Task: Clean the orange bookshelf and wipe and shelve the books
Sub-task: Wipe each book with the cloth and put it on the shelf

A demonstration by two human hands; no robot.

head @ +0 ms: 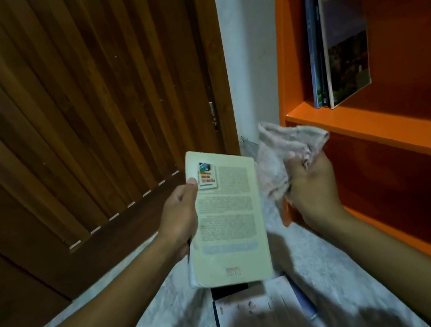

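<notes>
My left hand [179, 218] grips a pale cream paperback [228, 218] by its left edge, back cover up, thumb on the top corner. Just right of it, my right hand [312, 189] is closed on a crumpled pinkish-white cloth [279, 157], which hangs beside the book's right edge. The orange bookshelf [374, 123] stands at the right, with a few books [336, 41] upright and leaning at the left end of its upper shelf. The shelf below them looks bare where I can see it.
A stack of books and papers [263, 313] lies on the pale speckled floor [152, 304] under my hands. A slatted brown wooden door [68, 102] fills the left. A white wall strip [250, 56] separates door and shelf.
</notes>
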